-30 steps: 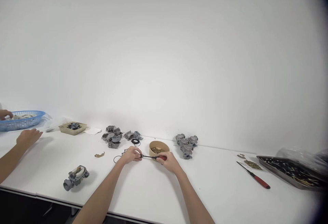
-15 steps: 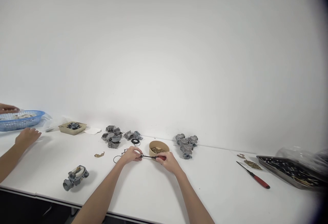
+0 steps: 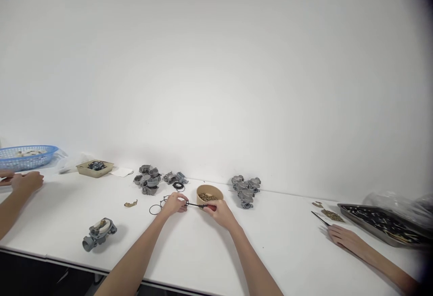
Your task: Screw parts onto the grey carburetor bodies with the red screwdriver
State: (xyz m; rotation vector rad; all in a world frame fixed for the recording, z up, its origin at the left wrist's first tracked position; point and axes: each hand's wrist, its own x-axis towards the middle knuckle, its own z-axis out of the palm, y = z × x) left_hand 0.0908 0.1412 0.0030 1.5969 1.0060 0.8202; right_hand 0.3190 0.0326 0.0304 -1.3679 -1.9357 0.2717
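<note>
My right hand (image 3: 219, 213) is closed round the red handle of a small screwdriver (image 3: 199, 205), whose dark shaft points left. At the shaft's tip my left hand (image 3: 173, 204) pinches something too small to make out. Both hands rest on the white table (image 3: 189, 251). Black O-rings (image 3: 155, 209) lie just left of my left hand. A round tan bowl of small brass screws (image 3: 209, 194) stands right behind the screwdriver.
Grey cast metal housings sit in clusters behind (image 3: 148, 180) and to the right (image 3: 246, 191); one lies alone at the front left (image 3: 98, 233). A dark tray of parts (image 3: 384, 225) stands far right, where another person's hand (image 3: 345, 238) covers a second screwdriver. Another person's hands (image 3: 25, 181) and a blue basket (image 3: 25, 156) are far left.
A person's hand has come in at the right and covered the red-handled screwdriver there. The hands at the far left have drawn back from the blue basket. My own hands have barely moved.
</note>
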